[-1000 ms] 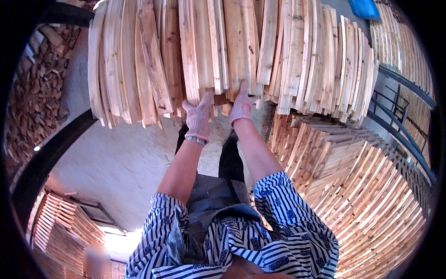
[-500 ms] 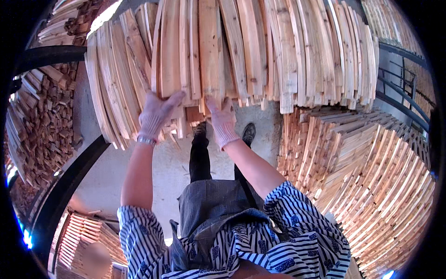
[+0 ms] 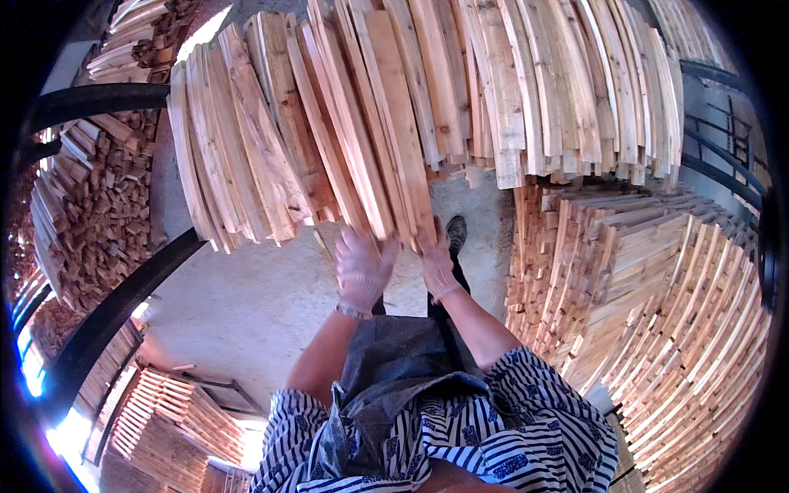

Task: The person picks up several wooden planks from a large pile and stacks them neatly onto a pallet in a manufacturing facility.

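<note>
- our left grip, gloved in pale pink, looks closed on the near ends of a few jutting boards; our right grip looks closed on the right edge of the same bundle. how far each one wraps underneath, we cannot tell.
- the bundle lies within the long row of boards, its near ends reaching toward us past their neighbours and over the floor.
- we judge that the middle pieces could slide free, since we hold the bundle from its two sides and the ends are uneven; too little squeeze would cause it.
- if one side lifts ahead of the other, the bundle could twist and fan apart, because the far ends lie well away from where we hold.
- a leaning board slants across its neighbours left of the bundle, so rubbing could drag some of that group askew or off the edge.
- a dropped piece could strike our right shoe, near the right grip in this view.
- rough edges could scrape our bare left forearm if the load rides up.
- a wide turn rightward could knock the stacked timber.
</note>
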`<action>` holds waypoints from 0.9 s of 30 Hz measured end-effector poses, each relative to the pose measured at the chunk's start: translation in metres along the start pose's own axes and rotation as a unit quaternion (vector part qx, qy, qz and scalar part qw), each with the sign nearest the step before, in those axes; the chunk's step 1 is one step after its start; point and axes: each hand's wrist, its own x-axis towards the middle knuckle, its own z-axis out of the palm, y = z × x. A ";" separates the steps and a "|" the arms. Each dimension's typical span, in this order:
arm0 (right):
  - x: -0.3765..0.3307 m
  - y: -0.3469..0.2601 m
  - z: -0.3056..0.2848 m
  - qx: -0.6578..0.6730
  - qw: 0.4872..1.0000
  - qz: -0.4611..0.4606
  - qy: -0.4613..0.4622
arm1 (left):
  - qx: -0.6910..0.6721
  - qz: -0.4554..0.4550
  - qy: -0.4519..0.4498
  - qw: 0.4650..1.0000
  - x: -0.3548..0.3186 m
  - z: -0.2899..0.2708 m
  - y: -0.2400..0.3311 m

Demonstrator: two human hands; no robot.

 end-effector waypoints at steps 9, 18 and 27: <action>0.057 0.021 -0.093 -0.124 0.920 0.081 -0.362 | -0.651 -0.185 -0.184 0.712 0.090 0.085 -0.122; 0.075 -0.029 -0.036 0.054 0.965 0.036 -0.254 | -0.668 -0.132 -0.266 0.682 0.070 0.062 -0.100; -0.043 -0.003 -0.068 0.366 0.808 0.319 -0.333 | -0.630 -0.131 -0.361 0.675 -0.006 0.048 -0.199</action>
